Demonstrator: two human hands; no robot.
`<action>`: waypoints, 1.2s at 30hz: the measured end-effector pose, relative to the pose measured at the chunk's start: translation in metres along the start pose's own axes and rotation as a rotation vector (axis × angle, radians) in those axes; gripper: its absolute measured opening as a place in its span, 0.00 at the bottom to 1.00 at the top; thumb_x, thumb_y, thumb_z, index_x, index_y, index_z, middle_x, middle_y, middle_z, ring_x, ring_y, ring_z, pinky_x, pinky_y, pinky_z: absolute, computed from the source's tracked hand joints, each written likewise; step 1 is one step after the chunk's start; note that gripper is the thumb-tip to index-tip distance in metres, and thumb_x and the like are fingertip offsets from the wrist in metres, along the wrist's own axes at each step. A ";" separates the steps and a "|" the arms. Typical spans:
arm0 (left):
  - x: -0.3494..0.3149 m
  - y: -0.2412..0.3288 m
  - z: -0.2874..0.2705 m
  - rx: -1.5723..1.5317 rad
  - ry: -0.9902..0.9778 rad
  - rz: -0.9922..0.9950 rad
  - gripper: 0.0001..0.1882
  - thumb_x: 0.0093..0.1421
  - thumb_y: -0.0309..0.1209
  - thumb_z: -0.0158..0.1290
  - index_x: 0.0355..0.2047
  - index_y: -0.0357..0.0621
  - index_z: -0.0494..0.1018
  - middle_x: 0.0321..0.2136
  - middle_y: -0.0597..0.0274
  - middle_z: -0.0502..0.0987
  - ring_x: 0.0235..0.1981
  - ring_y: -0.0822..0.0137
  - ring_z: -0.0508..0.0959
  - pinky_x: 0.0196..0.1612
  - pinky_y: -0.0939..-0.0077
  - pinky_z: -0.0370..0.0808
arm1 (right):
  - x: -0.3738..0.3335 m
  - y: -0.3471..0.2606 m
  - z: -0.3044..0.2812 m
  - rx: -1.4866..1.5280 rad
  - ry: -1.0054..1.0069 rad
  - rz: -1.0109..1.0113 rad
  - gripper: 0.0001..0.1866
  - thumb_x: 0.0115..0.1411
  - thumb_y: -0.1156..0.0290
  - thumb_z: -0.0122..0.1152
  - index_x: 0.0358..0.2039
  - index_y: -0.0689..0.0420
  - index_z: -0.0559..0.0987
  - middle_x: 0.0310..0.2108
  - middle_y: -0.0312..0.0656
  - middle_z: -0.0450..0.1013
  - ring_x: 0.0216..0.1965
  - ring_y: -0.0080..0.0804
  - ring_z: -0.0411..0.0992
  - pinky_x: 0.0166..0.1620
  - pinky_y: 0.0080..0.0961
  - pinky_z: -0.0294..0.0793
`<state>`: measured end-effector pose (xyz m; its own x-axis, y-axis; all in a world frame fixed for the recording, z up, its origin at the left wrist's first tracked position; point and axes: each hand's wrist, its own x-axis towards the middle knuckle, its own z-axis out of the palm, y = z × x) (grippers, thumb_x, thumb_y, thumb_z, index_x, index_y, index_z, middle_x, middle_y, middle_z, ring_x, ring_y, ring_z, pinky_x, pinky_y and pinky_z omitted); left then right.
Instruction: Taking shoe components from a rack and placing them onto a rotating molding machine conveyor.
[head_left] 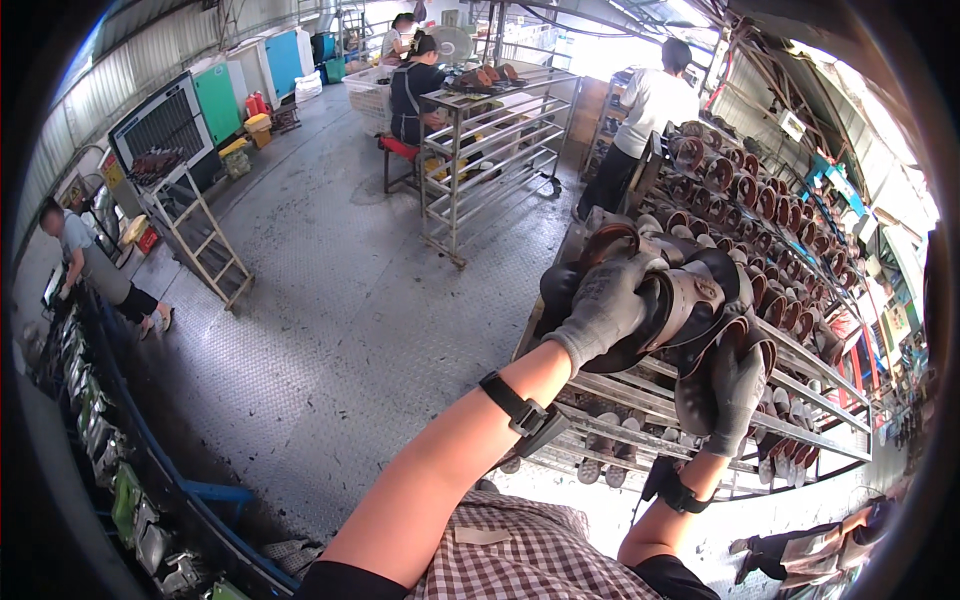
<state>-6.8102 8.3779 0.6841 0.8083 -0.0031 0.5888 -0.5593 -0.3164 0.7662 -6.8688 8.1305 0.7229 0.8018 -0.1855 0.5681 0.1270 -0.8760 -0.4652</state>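
Both my hands wear grey knit gloves and are out over the top of a metal shoe rack [790, 420] on the right. My left hand [612, 302] is closed round dark leather shoes, its fingers tucked around their edges. One shoe with a brown inside [608, 240] shows just beyond its knuckles. Between my hands sits a dark brown shoe [692, 305] with a round mark stamped on its insole. My right hand [738, 385] grips another dark shoe [695, 392] at the rack's near edge; its fingertips are partly hidden.
Rows of brown-lined shoes [740, 190] fill the rack's upper level, with more shoes [608, 450] below. A wheeled rack [500, 170] stands ahead, a person seated beside it. Another person [655, 110] stands past the shoe rack. A machine line [110, 400] curves along the left.
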 end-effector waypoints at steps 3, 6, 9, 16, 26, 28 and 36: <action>0.001 0.000 0.000 -0.001 -0.003 0.011 0.17 0.66 0.28 0.56 0.55 0.49 0.80 0.50 0.48 0.83 0.54 0.47 0.82 0.58 0.60 0.77 | 0.000 -0.004 0.000 -0.028 -0.006 0.078 0.23 0.73 0.51 0.57 0.49 0.62 0.81 0.42 0.61 0.80 0.49 0.64 0.77 0.50 0.49 0.74; 0.002 -0.001 -0.001 0.002 -0.005 0.014 0.17 0.66 0.29 0.56 0.55 0.49 0.80 0.50 0.48 0.83 0.54 0.47 0.82 0.58 0.60 0.76 | 0.001 -0.006 0.000 -0.084 0.052 -0.003 0.19 0.73 0.56 0.58 0.46 0.61 0.81 0.39 0.60 0.80 0.45 0.64 0.78 0.44 0.50 0.75; 0.002 -0.001 -0.002 -0.022 -0.023 0.000 0.19 0.65 0.28 0.56 0.56 0.50 0.80 0.52 0.49 0.83 0.55 0.47 0.81 0.60 0.59 0.76 | 0.001 -0.006 0.001 -0.088 0.043 0.005 0.18 0.73 0.56 0.58 0.47 0.60 0.81 0.40 0.61 0.80 0.46 0.65 0.77 0.45 0.51 0.75; 0.002 0.000 -0.003 0.018 -0.007 0.016 0.20 0.64 0.27 0.56 0.57 0.51 0.79 0.53 0.48 0.82 0.57 0.47 0.80 0.61 0.59 0.75 | 0.000 0.003 0.005 -0.080 0.078 -0.046 0.17 0.72 0.58 0.60 0.46 0.61 0.81 0.41 0.60 0.80 0.45 0.64 0.78 0.46 0.50 0.76; 0.003 -0.001 -0.003 0.020 -0.025 -0.012 0.20 0.65 0.28 0.56 0.57 0.51 0.79 0.53 0.49 0.82 0.57 0.48 0.81 0.60 0.59 0.75 | 0.000 0.008 0.008 -0.083 0.094 -0.035 0.19 0.72 0.55 0.60 0.48 0.61 0.82 0.42 0.60 0.81 0.47 0.63 0.79 0.47 0.51 0.77; 0.003 -0.001 -0.002 0.016 0.001 0.018 0.19 0.65 0.27 0.56 0.56 0.50 0.79 0.52 0.47 0.81 0.55 0.46 0.81 0.59 0.58 0.76 | 0.000 0.008 0.008 -0.078 0.091 -0.025 0.20 0.73 0.54 0.58 0.47 0.61 0.82 0.40 0.60 0.80 0.45 0.64 0.78 0.47 0.50 0.75; 0.005 0.000 0.000 -0.009 0.030 0.053 0.16 0.64 0.26 0.56 0.52 0.48 0.80 0.50 0.44 0.79 0.52 0.43 0.81 0.56 0.54 0.77 | 0.002 0.006 0.005 -0.099 0.090 -0.043 0.20 0.73 0.55 0.59 0.48 0.61 0.82 0.43 0.60 0.81 0.47 0.63 0.79 0.48 0.50 0.77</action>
<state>-6.8063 8.3782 0.6866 0.7719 0.0089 0.6357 -0.6028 -0.3079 0.7361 -6.8632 8.1274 0.7178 0.7403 -0.1820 0.6472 0.0983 -0.9230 -0.3721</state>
